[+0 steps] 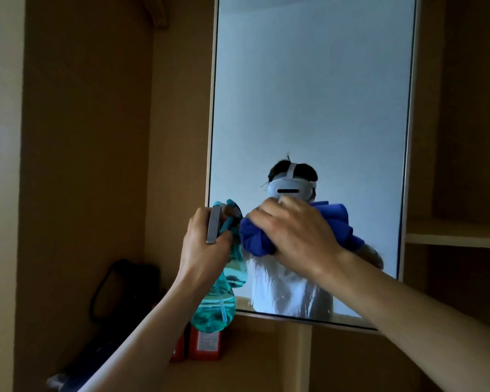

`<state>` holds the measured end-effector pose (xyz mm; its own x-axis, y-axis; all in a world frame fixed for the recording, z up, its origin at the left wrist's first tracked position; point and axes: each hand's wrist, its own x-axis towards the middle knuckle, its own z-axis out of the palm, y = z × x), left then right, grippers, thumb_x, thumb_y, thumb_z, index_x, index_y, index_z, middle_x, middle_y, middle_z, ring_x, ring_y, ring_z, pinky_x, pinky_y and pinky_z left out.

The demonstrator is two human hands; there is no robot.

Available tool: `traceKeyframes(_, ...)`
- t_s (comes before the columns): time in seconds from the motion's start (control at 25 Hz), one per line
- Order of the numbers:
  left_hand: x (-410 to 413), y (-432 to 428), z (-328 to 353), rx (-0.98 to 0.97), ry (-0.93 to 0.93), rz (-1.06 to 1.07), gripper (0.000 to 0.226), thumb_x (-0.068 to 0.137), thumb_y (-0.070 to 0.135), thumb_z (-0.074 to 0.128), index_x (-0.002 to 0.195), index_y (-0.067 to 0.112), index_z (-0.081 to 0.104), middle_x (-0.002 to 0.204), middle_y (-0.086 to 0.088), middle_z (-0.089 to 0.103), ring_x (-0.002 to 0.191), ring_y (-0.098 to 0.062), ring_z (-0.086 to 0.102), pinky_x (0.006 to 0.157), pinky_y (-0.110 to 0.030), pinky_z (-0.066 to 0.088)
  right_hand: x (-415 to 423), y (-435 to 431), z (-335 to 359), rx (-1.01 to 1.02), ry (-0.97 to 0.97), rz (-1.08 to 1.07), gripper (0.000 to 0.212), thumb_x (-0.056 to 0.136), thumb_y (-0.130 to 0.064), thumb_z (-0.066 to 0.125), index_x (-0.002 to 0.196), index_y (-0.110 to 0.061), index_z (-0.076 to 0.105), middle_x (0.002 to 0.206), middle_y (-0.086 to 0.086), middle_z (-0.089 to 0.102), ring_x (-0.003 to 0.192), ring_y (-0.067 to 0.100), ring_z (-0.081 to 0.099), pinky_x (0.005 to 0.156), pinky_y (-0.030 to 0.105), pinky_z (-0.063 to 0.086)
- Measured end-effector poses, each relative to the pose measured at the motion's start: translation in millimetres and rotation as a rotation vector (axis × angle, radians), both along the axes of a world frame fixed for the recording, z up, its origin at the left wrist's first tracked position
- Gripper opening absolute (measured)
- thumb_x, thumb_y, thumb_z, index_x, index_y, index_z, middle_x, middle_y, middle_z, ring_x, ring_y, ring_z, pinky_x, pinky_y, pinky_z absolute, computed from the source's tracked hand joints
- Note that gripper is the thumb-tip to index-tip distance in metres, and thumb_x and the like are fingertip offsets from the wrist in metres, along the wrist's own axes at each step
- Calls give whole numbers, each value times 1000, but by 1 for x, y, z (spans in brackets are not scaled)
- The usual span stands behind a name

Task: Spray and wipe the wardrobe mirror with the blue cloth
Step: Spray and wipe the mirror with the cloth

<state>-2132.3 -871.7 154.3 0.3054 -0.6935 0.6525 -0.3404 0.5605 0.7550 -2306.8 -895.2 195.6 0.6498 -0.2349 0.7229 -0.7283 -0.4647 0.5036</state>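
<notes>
Pressing the bunched blue cloth (251, 240) to the wardrobe mirror (309, 94) low down near its left edge, the right hand (294, 236) curls its fingers round the wad for wiping, while the left hand (203, 251) grips the teal spray bottle (218, 305) by its neck just off that edge, presumably ready for spraying.

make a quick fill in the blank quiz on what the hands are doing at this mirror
1. The right hand holds a bunched ____ cloth against the mirror.
2. The left hand grips a bottle, which is to the ____ of the cloth.
3. The cloth meets the mirror in its ____ half.

Missing words: blue; left; lower
</notes>
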Motion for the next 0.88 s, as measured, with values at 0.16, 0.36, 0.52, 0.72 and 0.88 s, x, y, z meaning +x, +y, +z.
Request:
traceKeyframes(0.16,-4,-1,-2,3,0,18,30,76,23,63,100,39,54,112,2,57,98,-26,63,80,-55,59,-9,6,-9,23,36,-10,46,76,1,61,116,-21,59,108,0,63,92,27,56,82,42,49)
traceKeyframes(0.36,-12,-2,-1,-21,-39,68,31,81,12,67,109,20,57,124,1,48,97,-15,58,85,-48,58,-26,7,53,-65,-74,-61,48,76,-8,71,120,-22,59,111,-1,63,95,28,58,81,43,50)
traceKeyframes(0.52,-19,-4,-1,-28,-85,92,26,86,7,66,110,15,58,131,0,43,96,-10,51,71,-23,45,-35,2,77,-66,-128,-81,39,78,-7,65,113,-22,60,103,-1,62,88,30,57,66,36,42)
traceKeyframes(0.72,-17,-6,-3,-43,-83,84,25,87,6,66,109,15,61,130,-1,45,98,-8,53,74,-20,46,-52,6,7,7,-61,2,51,72,2,72,117,-23,63,106,-5,66,88,23,58,77,34,47)
traceKeyframes(0.88,-26,-3,-9,-41,-129,142,18,78,19,61,93,27,54,147,-5,36,117,-30,52,94,-51,55,-61,7,-32,17,-64,15,52,67,3,70,112,-22,65,99,-3,65,80,23,55,71,36,47)
